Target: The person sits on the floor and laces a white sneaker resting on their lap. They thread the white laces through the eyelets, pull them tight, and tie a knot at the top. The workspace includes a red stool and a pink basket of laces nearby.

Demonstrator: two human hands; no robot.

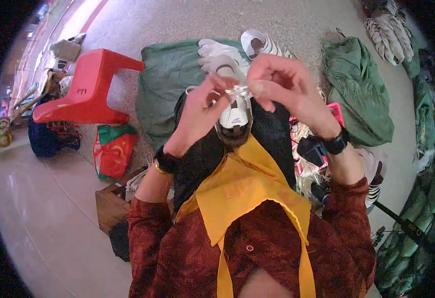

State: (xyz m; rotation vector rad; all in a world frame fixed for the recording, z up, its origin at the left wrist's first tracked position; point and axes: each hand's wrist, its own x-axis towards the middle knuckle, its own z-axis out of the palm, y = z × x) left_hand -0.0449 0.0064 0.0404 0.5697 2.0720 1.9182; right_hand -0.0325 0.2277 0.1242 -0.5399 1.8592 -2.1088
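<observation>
A white shoe (233,117) with a dark heel opening rests upright between my knees, its heel toward me. Just above it, both hands meet at a thin white lace (238,91). My left hand (206,107) is closed with its fingertips pinching the lace at the shoe's left side. On the right, thumb and forefinger of my right hand (284,87) press together at the lace, the other fingers curled. My fingers cover part of the shoe's lacing area. Past my hands, several white shoe pieces (216,53) lie together on a green cloth (165,64).
A red plastic chair (91,89) stands at the left, with a red and green bag (114,151) nearer. To the right are a pink basket (335,113) with white laces (307,176) and a green sack (359,92). A wooden box (110,206) sits by my left elbow.
</observation>
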